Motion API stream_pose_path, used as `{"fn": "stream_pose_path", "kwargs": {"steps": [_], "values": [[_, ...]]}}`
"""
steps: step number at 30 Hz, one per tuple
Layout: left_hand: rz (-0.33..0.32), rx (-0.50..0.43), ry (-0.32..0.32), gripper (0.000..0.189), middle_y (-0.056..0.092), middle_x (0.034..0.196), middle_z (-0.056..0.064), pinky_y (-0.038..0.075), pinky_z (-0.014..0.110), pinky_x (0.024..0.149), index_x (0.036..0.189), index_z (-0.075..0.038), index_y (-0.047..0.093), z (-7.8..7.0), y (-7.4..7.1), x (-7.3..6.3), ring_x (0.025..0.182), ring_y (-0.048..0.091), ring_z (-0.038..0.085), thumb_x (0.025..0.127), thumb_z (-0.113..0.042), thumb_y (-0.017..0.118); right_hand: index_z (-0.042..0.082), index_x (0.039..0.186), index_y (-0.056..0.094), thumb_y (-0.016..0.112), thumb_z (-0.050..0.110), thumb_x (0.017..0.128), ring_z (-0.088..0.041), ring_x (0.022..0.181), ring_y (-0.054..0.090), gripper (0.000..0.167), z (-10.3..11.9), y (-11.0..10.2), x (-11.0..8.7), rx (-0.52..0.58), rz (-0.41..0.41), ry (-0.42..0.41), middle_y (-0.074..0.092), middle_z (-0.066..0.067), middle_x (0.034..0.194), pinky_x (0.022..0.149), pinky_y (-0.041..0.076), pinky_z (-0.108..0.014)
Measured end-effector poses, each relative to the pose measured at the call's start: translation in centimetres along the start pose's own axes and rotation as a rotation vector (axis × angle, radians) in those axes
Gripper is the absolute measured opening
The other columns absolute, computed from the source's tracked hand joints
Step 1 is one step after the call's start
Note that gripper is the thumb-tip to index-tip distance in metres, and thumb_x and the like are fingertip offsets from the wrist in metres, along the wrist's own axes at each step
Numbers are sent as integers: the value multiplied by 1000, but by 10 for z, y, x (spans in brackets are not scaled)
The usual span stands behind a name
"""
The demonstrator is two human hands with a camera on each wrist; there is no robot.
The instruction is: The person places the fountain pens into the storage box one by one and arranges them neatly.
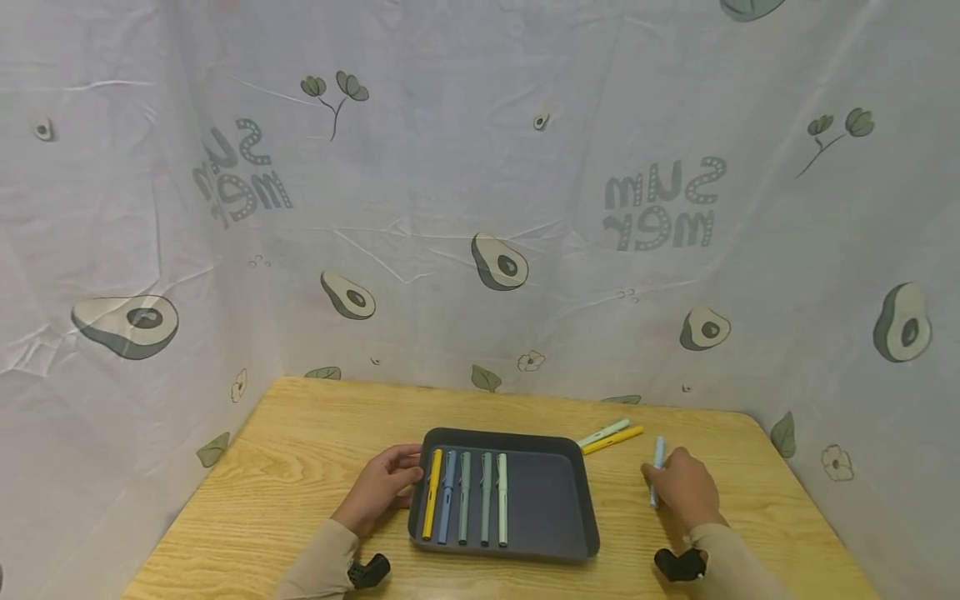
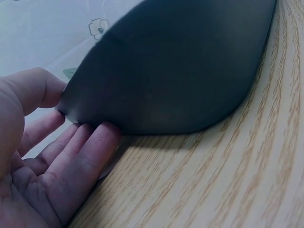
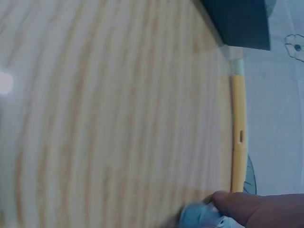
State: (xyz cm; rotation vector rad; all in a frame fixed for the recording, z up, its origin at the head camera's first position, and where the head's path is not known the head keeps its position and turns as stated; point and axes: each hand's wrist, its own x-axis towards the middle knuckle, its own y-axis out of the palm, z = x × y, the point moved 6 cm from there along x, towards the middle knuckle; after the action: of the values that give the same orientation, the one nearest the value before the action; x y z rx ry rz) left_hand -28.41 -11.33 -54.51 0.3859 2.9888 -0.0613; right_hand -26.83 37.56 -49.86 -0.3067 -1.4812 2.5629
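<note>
My left hand (image 1: 381, 489) holds the left side of a dark grey tray (image 1: 551, 552). In the left wrist view the thumb (image 2: 40, 88) is at the tray's rim, and the fingertips touch its lower edge. Five pens stand side by side in the tray: a yellow pen (image 1: 432, 496), a blue pen (image 1: 447, 497), two grey-green pens and a pale mint pen (image 1: 502, 500). To the right of the tray, my right hand (image 1: 684, 487) pinches a light blue pen (image 1: 659, 454) at the wooden table. Only part of that pen shows in the right wrist view.
Behind the tray's right corner, another yellow pen (image 1: 613, 440) and a pale green pen (image 1: 604, 432) lie together on the wooden table (image 1: 322, 425). A printed cloth (image 1: 420, 167) hangs around the table's back and sides. A black wrist device (image 1: 678, 565) sits on each arm.
</note>
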Motion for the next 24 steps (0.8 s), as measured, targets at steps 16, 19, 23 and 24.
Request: {"fn": "stream_pose_path", "kwargs": {"steps": [16,19,23,24], "values": [[6,0,2,50,61,134,21,61,41,78,147,-1,51,-3,1,-2,108,67,24,102,-14,65,-5,100,69,67,18,97,-18,64,60,23,23,-5,-14,87,1,-81,69,-9,83,54,50,-33],[6,0,3,50,61,134,21,61,41,78,147,-1,51,-3,1,-2,108,67,24,101,-14,65,-7,110,68,66,16,99,-18,71,66,26,30,-9,-21,180,10,-86,72,-14,93,59,57,-34],[8,-2,5,50,61,133,21,62,42,78,147,-1,51,-4,1,-2,108,67,25,101,-14,65,-8,117,66,66,13,100,-22,80,71,27,38,-12,-29,310,20,-101,72,-18,101,66,62,-35],[8,-2,6,50,61,133,21,62,42,78,147,-1,51,-4,1,-2,108,67,25,101,-14,65,-8,117,66,67,13,100,-23,82,72,27,40,-12,-31,327,20,-108,72,-18,102,67,62,-34]]}}
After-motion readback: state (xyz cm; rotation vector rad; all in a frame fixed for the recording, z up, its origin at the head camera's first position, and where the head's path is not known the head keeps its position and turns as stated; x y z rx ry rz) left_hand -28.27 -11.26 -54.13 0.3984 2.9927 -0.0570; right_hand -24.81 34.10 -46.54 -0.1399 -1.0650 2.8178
